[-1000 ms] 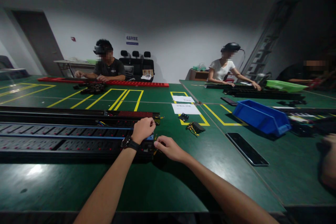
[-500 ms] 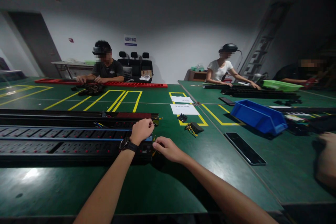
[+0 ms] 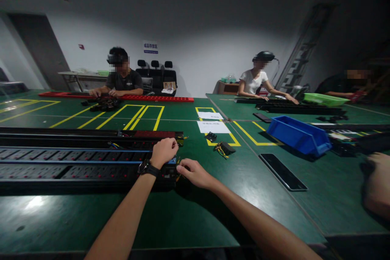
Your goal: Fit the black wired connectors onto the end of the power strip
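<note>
My left hand (image 3: 165, 152), with a black watch on its wrist, lies over the right end of a long black power strip (image 3: 100, 172) with rows of slots and red dots. Its fingers are curled, and what they hold, if anything, is hidden. Just beyond the strip's end, my right hand (image 3: 195, 172) is closed in a pinch, thumb and forefinger together at the thin yellow wires (image 3: 178, 176) there. A second black strip (image 3: 76, 154) with a blue edge runs alongside, and a dark rail (image 3: 146, 135) lies behind it.
To the right are a small black part with yellow wires (image 3: 224, 148), a phone (image 3: 283, 172) and a blue bin (image 3: 298, 136). White paper sheets (image 3: 213, 127) lie ahead. Co-workers sit across the green table (image 3: 170, 219); another person's arm (image 3: 378, 183) is at the right edge.
My hands keep nearly the same place and pose at the strip's end. The view has shifted very slightly. Across the table, the hand of the co-worker in white has moved a little left.
</note>
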A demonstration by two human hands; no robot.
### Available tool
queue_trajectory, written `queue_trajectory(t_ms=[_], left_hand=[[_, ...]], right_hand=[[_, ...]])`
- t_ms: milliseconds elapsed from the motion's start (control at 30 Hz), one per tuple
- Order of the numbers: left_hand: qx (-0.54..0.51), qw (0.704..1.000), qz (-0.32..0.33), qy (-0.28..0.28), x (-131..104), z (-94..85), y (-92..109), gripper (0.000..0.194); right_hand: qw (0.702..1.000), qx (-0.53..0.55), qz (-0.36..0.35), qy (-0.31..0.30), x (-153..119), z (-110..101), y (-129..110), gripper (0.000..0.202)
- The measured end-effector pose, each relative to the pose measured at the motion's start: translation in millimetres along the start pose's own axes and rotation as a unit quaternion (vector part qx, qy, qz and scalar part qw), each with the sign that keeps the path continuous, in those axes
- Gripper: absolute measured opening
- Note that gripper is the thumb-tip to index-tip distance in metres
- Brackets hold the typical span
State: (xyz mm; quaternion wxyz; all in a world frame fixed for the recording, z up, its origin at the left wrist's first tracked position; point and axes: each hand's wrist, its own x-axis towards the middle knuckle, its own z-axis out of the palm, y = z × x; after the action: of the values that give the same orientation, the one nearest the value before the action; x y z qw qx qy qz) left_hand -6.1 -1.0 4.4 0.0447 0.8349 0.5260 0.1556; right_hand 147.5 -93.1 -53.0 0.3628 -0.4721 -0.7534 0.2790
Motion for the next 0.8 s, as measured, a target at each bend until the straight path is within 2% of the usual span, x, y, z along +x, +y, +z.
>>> queue_trajectory(t_ms=[800], left_hand=[[-0.004,1.000,0.003,0.000,0.2,0.6,-0.8,0.025]], right_hand=[[1.000,-0.006,0.008,0.004,0.0,-0.1,-1.7,0.036]])
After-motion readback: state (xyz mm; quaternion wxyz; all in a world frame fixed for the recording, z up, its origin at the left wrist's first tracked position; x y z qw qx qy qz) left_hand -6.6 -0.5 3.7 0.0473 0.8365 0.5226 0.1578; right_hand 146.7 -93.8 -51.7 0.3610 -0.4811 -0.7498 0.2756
